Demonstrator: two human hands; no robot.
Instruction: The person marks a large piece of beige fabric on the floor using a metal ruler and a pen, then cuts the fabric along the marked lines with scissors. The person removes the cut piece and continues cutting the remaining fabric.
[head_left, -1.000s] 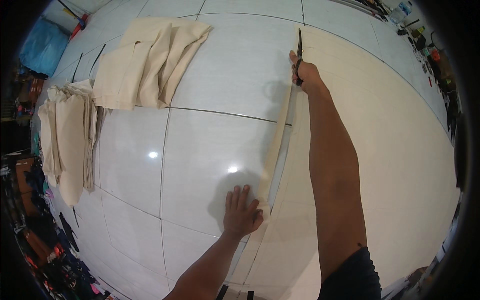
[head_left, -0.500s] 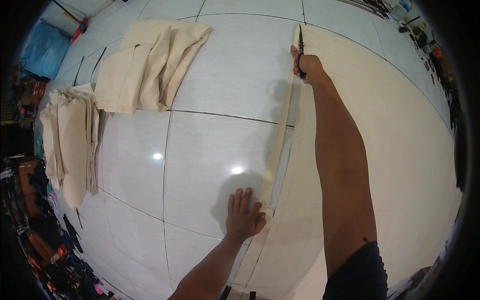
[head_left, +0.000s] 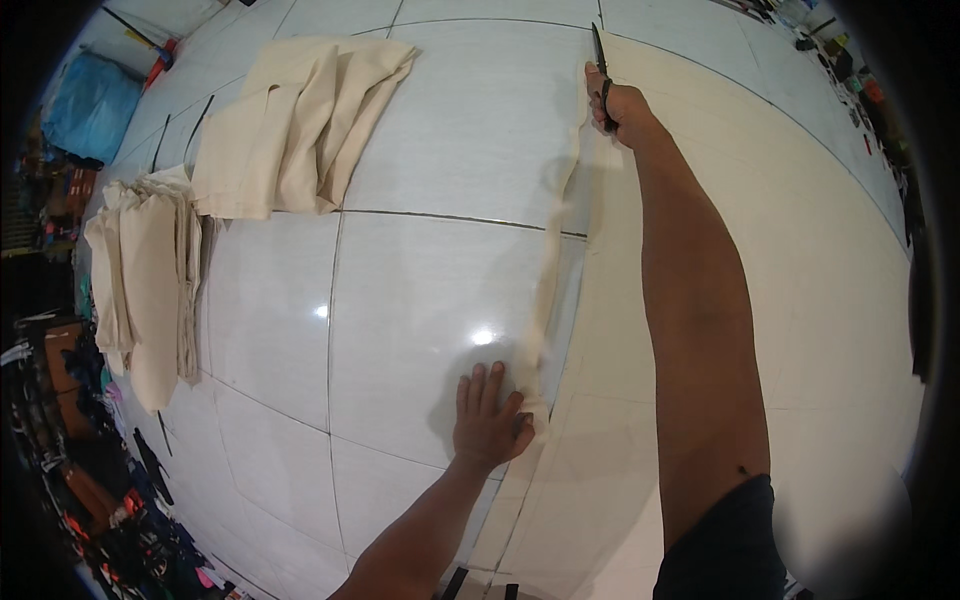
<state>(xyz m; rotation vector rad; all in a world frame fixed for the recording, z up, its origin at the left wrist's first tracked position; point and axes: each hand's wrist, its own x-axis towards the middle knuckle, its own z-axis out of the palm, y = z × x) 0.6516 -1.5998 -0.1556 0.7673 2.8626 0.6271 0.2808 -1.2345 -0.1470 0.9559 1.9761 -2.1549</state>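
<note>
A large cream cloth [head_left: 780, 270] is spread on the right, with a narrow strip [head_left: 547, 285] of the same cloth along its left edge. Tile shows through the long gap between them. At the strip's far end, my right hand [head_left: 624, 110] grips black-handled scissors [head_left: 599, 45] whose blades point away from me. My left hand [head_left: 488, 418] lies flat with fingers spread, mostly on the tile, its thumb side at the strip about midway along. Toward me, below that hand, the strip lies close against the cloth.
White floor tiles [head_left: 430, 290] run under everything. A folded cream cloth [head_left: 300, 130] lies at the far left, and a bunched cream stack [head_left: 150, 280] is nearer on the left. Beyond sits a blue plastic bag [head_left: 95, 105]. Mixed clutter [head_left: 85, 480] lines the left edge.
My right hand and the scissors have moved a little farther away along the strip's line. The far part of the strip now looks wavy instead of straight. My left hand has stayed nearly in place.
</note>
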